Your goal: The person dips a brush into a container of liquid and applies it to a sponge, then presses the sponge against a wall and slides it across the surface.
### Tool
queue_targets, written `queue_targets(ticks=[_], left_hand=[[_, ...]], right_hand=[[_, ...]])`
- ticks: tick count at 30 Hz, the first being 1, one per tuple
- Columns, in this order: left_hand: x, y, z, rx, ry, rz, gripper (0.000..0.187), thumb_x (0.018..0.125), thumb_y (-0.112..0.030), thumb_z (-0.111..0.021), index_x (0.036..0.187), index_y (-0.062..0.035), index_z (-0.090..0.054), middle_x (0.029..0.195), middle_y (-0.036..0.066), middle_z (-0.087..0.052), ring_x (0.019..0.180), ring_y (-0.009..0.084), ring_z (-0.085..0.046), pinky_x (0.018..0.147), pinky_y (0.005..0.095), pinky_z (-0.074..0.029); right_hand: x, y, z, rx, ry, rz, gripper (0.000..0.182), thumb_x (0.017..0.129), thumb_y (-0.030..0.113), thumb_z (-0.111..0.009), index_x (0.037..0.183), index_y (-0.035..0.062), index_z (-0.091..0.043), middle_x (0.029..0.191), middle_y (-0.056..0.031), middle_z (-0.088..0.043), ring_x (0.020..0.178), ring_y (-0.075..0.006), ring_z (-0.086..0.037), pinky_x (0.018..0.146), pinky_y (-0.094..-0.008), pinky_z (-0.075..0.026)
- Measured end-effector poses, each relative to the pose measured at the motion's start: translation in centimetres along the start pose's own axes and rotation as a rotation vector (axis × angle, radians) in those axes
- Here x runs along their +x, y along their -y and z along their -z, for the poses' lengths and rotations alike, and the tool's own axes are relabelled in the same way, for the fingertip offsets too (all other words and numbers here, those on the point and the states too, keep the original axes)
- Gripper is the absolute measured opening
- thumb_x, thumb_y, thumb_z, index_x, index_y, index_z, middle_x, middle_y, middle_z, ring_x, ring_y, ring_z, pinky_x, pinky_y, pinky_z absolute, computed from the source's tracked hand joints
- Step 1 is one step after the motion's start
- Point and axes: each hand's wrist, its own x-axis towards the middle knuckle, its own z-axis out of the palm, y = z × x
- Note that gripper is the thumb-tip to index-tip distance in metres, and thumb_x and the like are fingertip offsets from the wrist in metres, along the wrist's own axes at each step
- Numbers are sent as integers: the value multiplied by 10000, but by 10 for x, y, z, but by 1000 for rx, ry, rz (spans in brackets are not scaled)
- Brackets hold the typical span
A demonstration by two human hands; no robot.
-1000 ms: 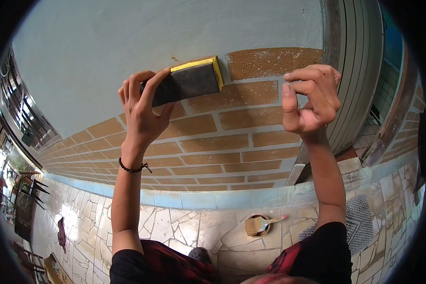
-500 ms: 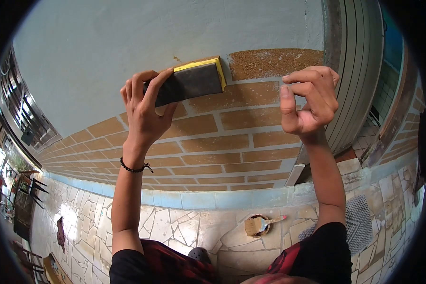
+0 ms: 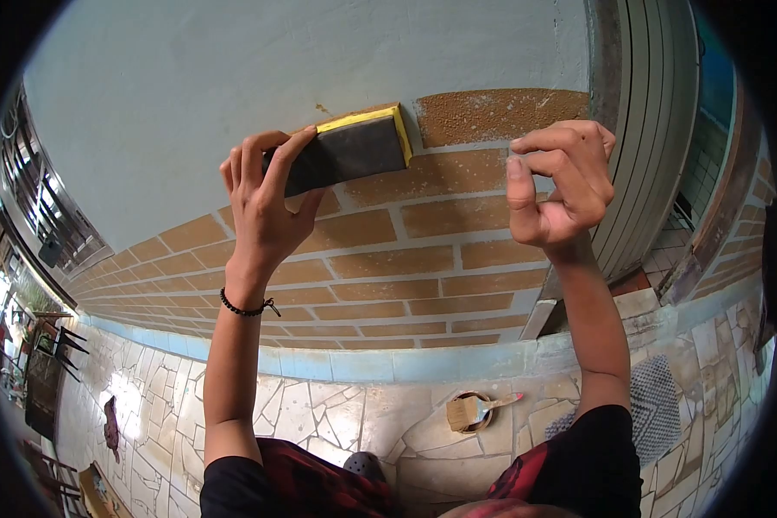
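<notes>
A dark block with a yellow layer [image 3: 347,154] lies against the wall, over the upper row of painted brown bricks [image 3: 444,173]. My left hand [image 3: 267,190] grips its left end, fingers on top and thumb below. The block tilts slightly up to the right. My right hand [image 3: 565,181] is raised in front of the wall near the door frame, its fingers curled and the thumb close to the index finger. Whether anything tiny sits between those fingertips cannot be made out. A rough-textured brown brick [image 3: 500,116] lies between the block and my right hand.
On the stone-patterned floor [image 3: 319,406] stands a round container [image 3: 485,423] with a brush [image 3: 470,412] across it. A grey patterned mat [image 3: 656,406] lies at the right. A folding door [image 3: 647,155] is on the right, a barred window [image 3: 56,207] on the left.
My right hand has shifted very slightly to the left. My left hand and the block look almost unmoved.
</notes>
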Motion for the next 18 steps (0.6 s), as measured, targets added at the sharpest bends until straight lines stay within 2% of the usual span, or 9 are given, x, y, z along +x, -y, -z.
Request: queue_targets(ticks=[18], left_hand=[[-2,1,-1,1,7,8,827,602,-25,-907,1379,-175,-666,1223,80,-599,1172,273,-547,1039,417,-379]], right_hand=[[-2,1,-5,10,2,3,149,761,121,-738,684,113,-611,778,10,-689,783,-194,-599,865,-375,-384]])
